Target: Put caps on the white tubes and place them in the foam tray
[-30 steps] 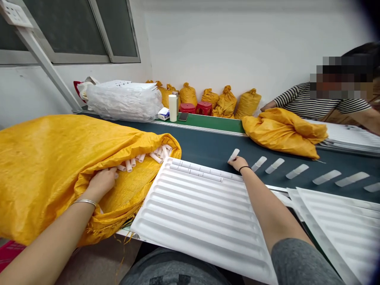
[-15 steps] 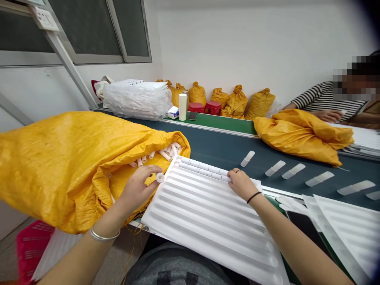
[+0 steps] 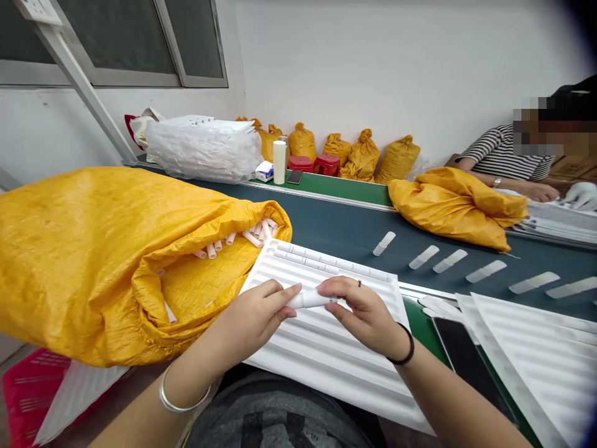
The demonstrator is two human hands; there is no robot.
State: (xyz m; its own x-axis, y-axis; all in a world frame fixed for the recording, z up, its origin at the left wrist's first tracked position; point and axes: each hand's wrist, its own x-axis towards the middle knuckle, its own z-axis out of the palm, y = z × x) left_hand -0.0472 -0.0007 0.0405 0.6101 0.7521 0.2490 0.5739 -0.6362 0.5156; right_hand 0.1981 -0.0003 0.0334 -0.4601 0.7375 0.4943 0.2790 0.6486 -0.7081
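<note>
A small white plastic tube (image 3: pixel 310 300) is held between both hands just above a white ribbed tray (image 3: pixel 326 348) on my lap. My left hand (image 3: pixel 254 317) pinches its left end, and my right hand (image 3: pixel 361 308) grips its right end. Two top grooves of the tray hold rows of white tubes (image 3: pixel 326 264). At my left lies a big yellow woven sack (image 3: pixel 93 255), its mouth open with several white tubes (image 3: pixel 242 239) spilling out.
A dark conveyor belt (image 3: pixel 336 230) carries several tubes (image 3: pixel 448 260) to the right. Another yellow sack (image 3: pixel 459 205) lies by a person in a striped shirt (image 3: pixel 506 158). More ribbed trays (image 3: pixel 541 348) and a phone (image 3: pixel 471 367) sit at my right. Tied yellow bags (image 3: pixel 364 152) line the far wall.
My left hand left the sack with a tube and came over the tray. My right hand drew back from the belt and the top rows and took hold of the tube's other end.
</note>
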